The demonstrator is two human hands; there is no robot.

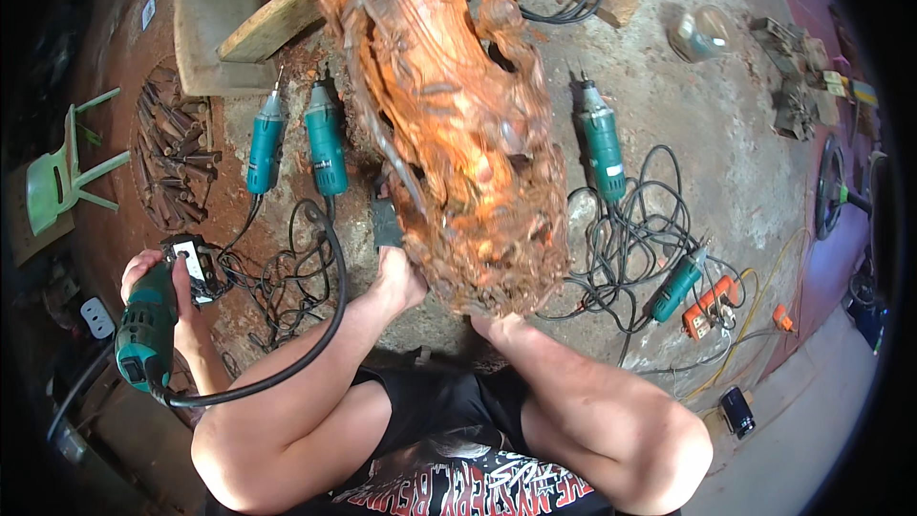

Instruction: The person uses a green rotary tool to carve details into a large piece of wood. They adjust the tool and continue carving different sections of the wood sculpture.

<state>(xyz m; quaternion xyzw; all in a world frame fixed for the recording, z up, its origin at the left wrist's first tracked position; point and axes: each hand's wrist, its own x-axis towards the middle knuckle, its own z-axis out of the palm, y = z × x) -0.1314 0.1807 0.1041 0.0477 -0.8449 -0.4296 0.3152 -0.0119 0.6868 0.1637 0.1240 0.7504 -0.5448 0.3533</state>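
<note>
My left hand (181, 289) is closed around the body of a green-and-black die grinder (143, 325), out beyond my left knee. A thick black cord loops from its rear end over my left leg. The grinder hides much of the hand and its own tip. Close beside the fingers is a black box with a white face (191, 266). A large carved piece of wood (449, 124), orange-brown with a knotty, rough lower end, fills the upper middle between my feet. My right hand does not show.
Two die grinders (326, 148) lie left of the wood, another grinder (602, 143) right of it. A smaller green tool (678, 285) sits by an orange power strip (712, 308). Tangled black cords (630, 229) cover the floor. Dark wood pieces (177, 153) and a green chair (57, 172) are at left.
</note>
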